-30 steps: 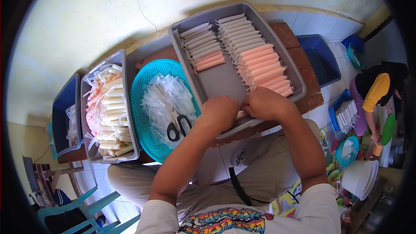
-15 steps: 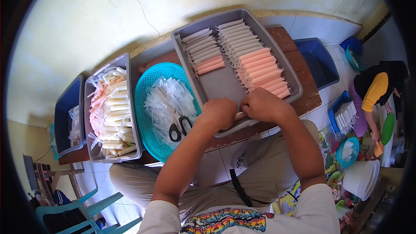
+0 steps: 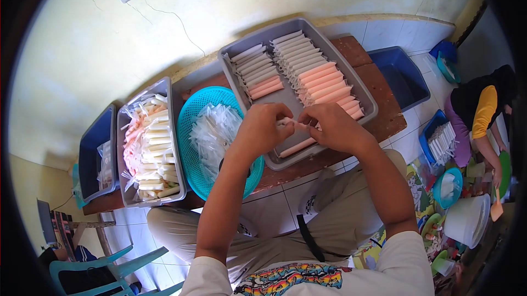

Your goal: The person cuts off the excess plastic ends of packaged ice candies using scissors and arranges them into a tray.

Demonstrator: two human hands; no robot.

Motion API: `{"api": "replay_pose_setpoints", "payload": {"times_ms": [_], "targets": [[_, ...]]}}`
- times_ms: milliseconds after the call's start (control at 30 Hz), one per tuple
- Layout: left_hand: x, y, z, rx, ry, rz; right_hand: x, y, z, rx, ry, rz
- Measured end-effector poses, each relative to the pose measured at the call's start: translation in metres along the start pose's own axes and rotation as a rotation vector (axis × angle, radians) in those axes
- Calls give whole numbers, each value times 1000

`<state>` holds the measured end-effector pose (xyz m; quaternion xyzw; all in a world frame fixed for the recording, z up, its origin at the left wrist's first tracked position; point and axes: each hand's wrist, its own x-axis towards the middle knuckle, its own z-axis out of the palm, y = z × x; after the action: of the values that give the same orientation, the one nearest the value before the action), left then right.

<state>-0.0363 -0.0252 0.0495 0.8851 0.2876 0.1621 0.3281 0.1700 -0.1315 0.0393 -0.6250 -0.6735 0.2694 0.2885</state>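
Note:
My left hand is closed around a pale plastic-wrapped stick, mostly hidden by my fingers. My right hand pinches the stick's thin clear plastic end, stretched between both hands. Beneath them is a grey tray. White wrapped sticks and pink wrapped sticks lie there in two columns, the left one shorter. One pink stick lies alone near the tray's front edge. Left of the tray, clear plastic sleeves fill a turquoise basket. My left forearm hides most of the scissors there.
A grey bin of loose white and pink sticks stands at left, beside a dark blue bin. At right are another blue bin, a co-worker and a white bucket. A wooden bench supports the tray.
Both hands have risen from the tray's front edge and moved slightly apart, plastic now stretched between them. The lone pink stick shows below them. The view has shifted slightly.

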Motion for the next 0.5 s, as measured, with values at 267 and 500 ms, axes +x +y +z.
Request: {"api": "replay_pose_setpoints", "payload": {"times_ms": [267, 500], "targets": [[-9, -8, 0, -328, 309, -64, 7, -12, -1, 112, 78, -39], [-19, -6, -18, -385, 344, -116, 22, -28, 13, 157, 76, -32]]}}
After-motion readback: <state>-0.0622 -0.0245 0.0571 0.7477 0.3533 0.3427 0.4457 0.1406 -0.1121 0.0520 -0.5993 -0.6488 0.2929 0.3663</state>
